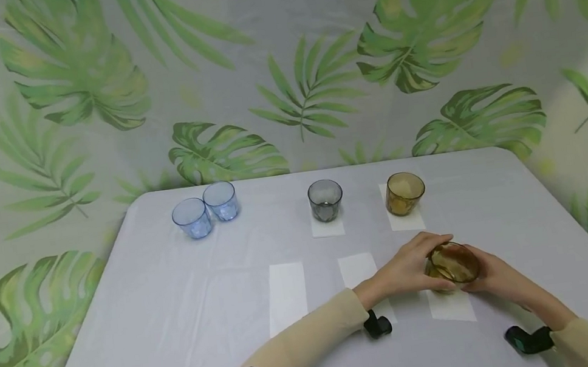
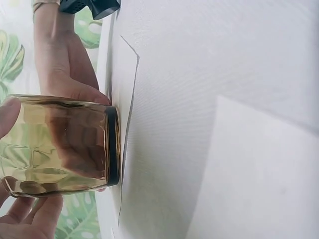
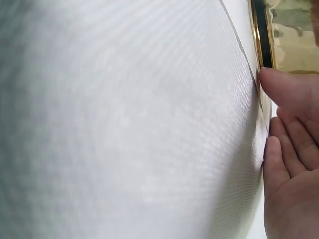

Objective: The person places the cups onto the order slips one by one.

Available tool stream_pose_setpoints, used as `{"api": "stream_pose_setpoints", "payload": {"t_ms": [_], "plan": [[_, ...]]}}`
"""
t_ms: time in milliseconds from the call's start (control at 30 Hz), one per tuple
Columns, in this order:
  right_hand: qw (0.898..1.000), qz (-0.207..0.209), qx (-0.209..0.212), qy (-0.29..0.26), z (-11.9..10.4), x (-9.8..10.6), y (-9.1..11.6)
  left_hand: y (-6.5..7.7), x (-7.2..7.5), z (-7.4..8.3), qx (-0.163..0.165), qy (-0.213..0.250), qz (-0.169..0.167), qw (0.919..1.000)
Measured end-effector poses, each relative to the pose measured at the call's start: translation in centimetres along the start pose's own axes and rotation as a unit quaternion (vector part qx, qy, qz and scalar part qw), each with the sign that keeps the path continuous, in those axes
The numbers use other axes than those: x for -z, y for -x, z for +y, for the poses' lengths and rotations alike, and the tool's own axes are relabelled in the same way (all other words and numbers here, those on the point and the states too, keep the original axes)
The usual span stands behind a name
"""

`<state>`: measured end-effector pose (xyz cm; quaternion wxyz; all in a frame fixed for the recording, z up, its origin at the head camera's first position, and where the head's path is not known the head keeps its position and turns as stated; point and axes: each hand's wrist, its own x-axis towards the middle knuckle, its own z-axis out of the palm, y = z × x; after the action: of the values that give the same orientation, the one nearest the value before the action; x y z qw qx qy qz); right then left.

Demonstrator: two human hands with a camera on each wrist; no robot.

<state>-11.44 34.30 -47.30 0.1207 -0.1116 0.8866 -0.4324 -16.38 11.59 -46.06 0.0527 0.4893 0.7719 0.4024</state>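
Observation:
An amber drinking glass [image 1: 455, 264] is upright between both hands over a white paper strip [image 1: 452, 309]. My left hand [image 1: 406, 267] grips it near the rim, thumb on the near side and fingers on the far side. From the right, my right hand [image 1: 498, 275] holds the same glass low down. In the left wrist view, right-hand fingers show through the glass wall [image 2: 30, 159], and the dark base sits close over the paper. The right wrist view has the right thumb [image 3: 286, 92] at the glass's base, with the other fingers partly curled.
Behind the hands, a second amber glass [image 1: 404, 194] and a grey glass [image 1: 325, 201] stand on paper strips. Two blue glasses [image 1: 192, 220] [image 1: 221, 203] stand close together at the back left. More paper strips [image 1: 285, 294] [image 1: 358, 269] lie mid-table on the white cloth [image 1: 206, 317].

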Motion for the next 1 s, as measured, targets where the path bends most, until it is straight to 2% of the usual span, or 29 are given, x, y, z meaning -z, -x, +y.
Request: {"api": "stream_pose_setpoints", "payload": {"t_ms": [100,400,667,800,1000], "plan": [[1.000,0.002,-0.009,0.009,0.1,0.0,0.2,0.0,-0.3,0.1,0.009,-0.008,-0.009,0.9999],[1.000,0.002,-0.001,0.024,0.3,0.0,0.1,-0.1,-0.3,0.2,0.017,-0.005,-0.022,0.9996],[1.000,0.007,-0.010,-0.006,0.5,0.1,0.3,0.1,0.0,0.4,0.025,0.000,-0.041,0.9988],[1.000,0.016,0.013,-0.005,0.6,0.1,0.3,0.7,0.9,0.4,0.039,0.006,-0.032,0.9987],[0.997,0.027,0.057,-0.037,1.0,0.1,0.3,2.3,3.0,-0.1,0.032,0.015,-0.014,0.9993]]}}
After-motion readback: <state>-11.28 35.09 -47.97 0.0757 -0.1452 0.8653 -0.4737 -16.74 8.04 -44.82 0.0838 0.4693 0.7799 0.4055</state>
